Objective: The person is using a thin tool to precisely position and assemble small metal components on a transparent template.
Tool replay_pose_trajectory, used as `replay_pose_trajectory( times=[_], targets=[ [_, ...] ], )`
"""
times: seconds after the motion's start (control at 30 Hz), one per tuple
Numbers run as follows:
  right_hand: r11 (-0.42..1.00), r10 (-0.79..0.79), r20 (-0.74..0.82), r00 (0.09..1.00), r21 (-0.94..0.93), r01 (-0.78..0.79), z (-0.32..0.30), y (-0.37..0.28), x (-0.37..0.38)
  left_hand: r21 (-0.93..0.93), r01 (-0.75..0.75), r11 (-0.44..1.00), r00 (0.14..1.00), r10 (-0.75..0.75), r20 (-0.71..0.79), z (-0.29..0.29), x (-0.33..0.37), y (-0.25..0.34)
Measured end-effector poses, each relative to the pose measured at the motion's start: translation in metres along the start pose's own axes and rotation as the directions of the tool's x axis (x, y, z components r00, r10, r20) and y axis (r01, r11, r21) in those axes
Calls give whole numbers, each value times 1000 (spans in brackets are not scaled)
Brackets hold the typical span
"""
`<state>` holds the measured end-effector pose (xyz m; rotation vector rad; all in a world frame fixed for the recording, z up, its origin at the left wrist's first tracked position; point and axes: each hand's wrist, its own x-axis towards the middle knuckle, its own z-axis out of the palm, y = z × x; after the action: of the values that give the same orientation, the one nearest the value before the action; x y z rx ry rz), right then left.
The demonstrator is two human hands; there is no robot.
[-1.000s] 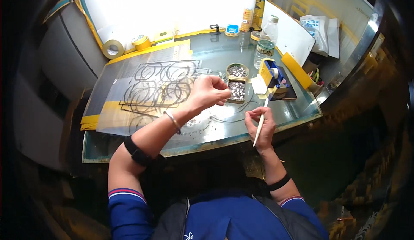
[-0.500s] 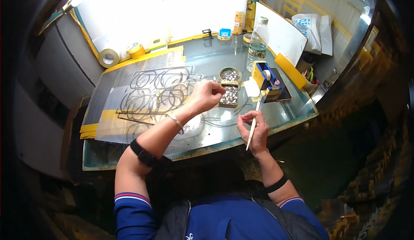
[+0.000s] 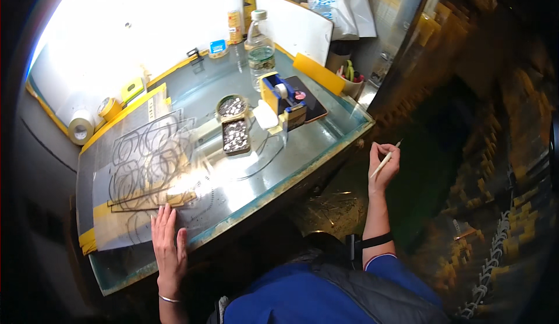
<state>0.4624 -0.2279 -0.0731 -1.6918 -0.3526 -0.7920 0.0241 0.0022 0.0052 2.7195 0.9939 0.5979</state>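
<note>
My left hand lies with fingers stretched out at the near edge of the glass-topped table. Its fingertips touch or hover just over the clear sheets, which carry dark overlapping circles; contact is hard to tell. A slim white pen-shaped tool with a dark pointed tip is pinched in my right hand, held off the table's right front edge. Mid-table, a round tin and a rectangular tin hold many small shiny pieces.
Beside the tins stands a blue tape dispenser, with a dark flat device behind it. A clear bottle rises farther back. Tape rolls lie at the left, and a pen cup stands at the right corner.
My left hand has left the rectangular tin, opened and come down to the left near edge. My right hand has moved right, off the table, still holding the tool. The view has turned.
</note>
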Motion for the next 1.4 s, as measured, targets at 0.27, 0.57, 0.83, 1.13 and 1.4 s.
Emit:
replay_pose_trajectory(
  times=[0.27, 0.57, 0.83, 1.13, 1.4],
  targets=[
    [982, -10, 167, 986, -184, 41, 3, 6, -15, -58, -280, 958, 948, 266, -173, 14, 19, 29],
    [838, -477, 492, 728, 504, 209, 22, -132, -57, -5, -300, 954, 949, 298, -98, 40, 14, 51],
    [646, -737, 604, 305, 761, 54, 42, -176, -110, -67, -292, 954, 949, 280, -141, 38, 1, 45],
    [636, -748, 600, 285, 770, 48, 46, -176, -123, -81, -299, 951, 946, 284, -159, 40, 0, 41],
    [650, -739, 607, 292, 757, 71, 46, -178, -125, -77, -307, 948, 942, 292, -164, 43, -1, 39]
  ],
)
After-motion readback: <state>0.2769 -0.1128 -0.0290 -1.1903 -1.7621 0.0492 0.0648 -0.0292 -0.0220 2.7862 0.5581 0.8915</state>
